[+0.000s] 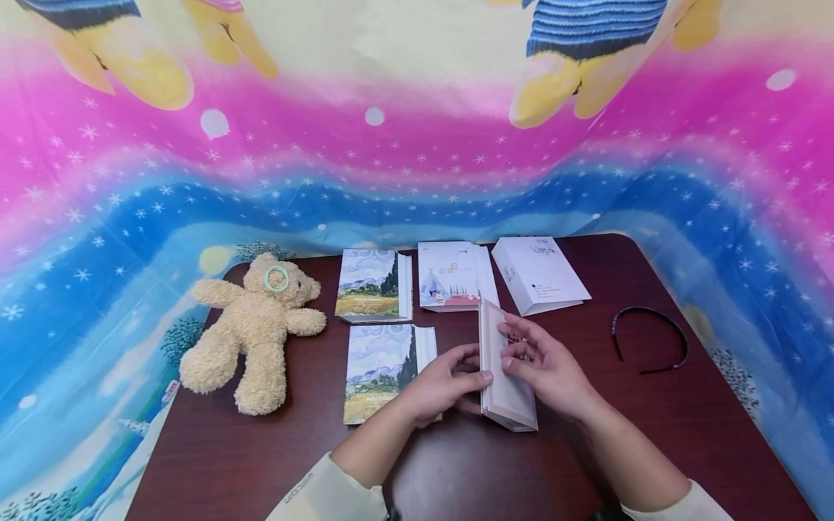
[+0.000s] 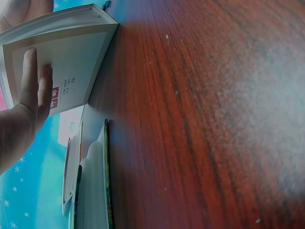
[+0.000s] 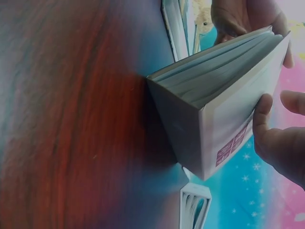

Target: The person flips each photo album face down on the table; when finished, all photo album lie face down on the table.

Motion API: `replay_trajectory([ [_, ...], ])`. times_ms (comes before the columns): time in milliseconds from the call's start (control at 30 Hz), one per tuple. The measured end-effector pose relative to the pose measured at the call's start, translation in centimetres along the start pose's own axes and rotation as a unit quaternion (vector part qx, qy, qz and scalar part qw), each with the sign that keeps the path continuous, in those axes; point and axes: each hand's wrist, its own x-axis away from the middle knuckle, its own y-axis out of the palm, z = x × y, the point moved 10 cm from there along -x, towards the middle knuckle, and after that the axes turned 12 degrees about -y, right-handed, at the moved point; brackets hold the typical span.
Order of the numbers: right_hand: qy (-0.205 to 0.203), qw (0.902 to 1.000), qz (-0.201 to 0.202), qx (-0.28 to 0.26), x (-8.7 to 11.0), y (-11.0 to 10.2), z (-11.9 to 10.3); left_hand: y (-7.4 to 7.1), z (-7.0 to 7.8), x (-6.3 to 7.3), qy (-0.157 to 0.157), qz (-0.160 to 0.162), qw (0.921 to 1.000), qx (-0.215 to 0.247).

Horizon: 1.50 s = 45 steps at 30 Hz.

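Note:
Between my hands a pale photo album [image 1: 508, 391] with red print stands tilted on its spine, its page edges fanned slightly apart. My left hand [image 1: 446, 383] grips it from the left, thumb at the page edge and fingers against the cover, seen in the left wrist view as fingers [image 2: 29, 78] spread on the pale surface. From the other side my right hand [image 1: 550, 369] touches the facing cover with loosely bent fingers. The right wrist view shows the right thumb [image 3: 262, 114] on this cover, above the red print. A landscape-painted album [image 1: 378, 369] lies just left of my left hand.
Behind stand another landscape-painted album [image 1: 371, 286], a white album with a tent picture [image 1: 449, 275] and a plain white album [image 1: 544, 275]. A teddy bear [image 1: 257, 325] with a green ring on its ear lies at left, a black headband [image 1: 684, 340] at right.

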Motion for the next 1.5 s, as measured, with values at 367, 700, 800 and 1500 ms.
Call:
replay_trajectory([
  [367, 0.007, 0.9985, 0.013, 0.053, 0.9, -2.2, 2.1, -0.6, 0.0, 0.5, -0.007, 0.021, 0.9998, 0.001],
  [700, 0.029, 0.994, 0.031, 0.1, 1.4, -3.3, 3.4, -1.3, -0.1, 0.7, -0.009, 0.043, 0.999, -0.011],
  [800, 0.033, 0.9932, 0.033, 0.107, 1.5, -3.5, 3.7, -1.5, -0.1, 0.9, -0.006, 0.048, 0.9987, -0.014],
  [1500, 0.091, 0.9867, 0.0, 0.135, 2.5, -3.3, 5.9, -2.7, -0.8, 1.7, -0.013, 0.064, 0.9975, -0.025],
])
